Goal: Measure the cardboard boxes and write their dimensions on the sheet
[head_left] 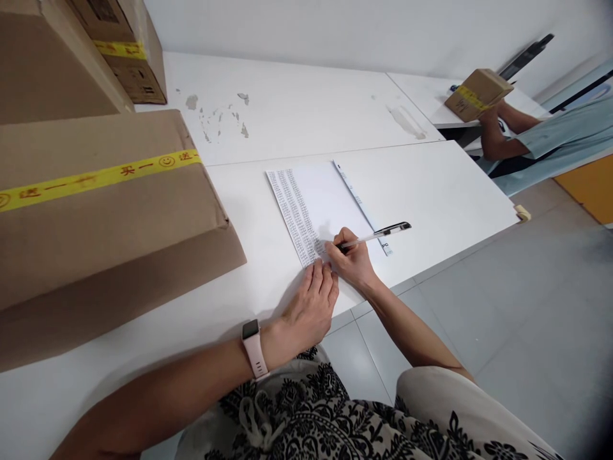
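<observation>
A sheet of paper [330,198] lies on the white table, with columns of small dark writing along its left side. My right hand [352,259] is closed round a pen [371,237] with a clear barrel and a black cap end; its tip is hidden behind my fingers, close to the paper's lower edge. Beside it, my left hand [316,294] rests flat with its fingers stretched out, the fingertips on the paper's lower left corner. A smartwatch [255,348] with a pale pink band is on my left wrist. A pale blue printed strip [357,198] runs along the paper's right side.
Large cardboard boxes [96,243] with yellow tape stand at the left on the white table [440,204]. Against the wall is a smaller taped box [143,70]. At the far right, a person [565,137] holds a small carton [479,94]. Grey floor tiles lie below the table's edge.
</observation>
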`<state>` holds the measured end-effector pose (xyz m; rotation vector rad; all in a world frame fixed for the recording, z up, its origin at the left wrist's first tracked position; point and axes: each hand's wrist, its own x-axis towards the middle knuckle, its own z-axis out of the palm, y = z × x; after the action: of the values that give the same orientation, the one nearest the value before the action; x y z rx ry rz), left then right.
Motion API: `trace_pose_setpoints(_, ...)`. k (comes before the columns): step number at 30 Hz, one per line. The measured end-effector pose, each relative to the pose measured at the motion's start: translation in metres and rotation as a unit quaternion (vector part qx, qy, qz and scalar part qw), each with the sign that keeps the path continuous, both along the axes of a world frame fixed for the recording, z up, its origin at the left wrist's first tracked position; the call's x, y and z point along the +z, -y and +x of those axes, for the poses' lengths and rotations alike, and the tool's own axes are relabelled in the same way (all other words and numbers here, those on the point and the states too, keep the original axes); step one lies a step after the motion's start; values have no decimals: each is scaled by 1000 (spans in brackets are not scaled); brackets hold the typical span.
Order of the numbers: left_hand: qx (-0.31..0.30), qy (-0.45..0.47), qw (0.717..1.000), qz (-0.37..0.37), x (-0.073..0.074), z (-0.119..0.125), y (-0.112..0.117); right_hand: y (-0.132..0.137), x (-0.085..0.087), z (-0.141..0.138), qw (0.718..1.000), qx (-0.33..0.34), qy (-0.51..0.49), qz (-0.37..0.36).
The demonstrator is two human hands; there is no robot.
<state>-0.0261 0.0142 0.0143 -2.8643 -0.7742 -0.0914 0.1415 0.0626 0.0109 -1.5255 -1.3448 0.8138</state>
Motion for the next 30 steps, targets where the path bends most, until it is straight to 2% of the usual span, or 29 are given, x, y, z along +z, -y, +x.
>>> trace_pose_setpoints(8, -1, 6, 1000, -25, -2, 0, 0, -1, -1, -1, 1000, 4, -2, 7)
trace_pose_setpoints(30, 6, 7, 1000, 5, -5, 0, 1, -1, -1, 0, 1000, 3, 13, 8)
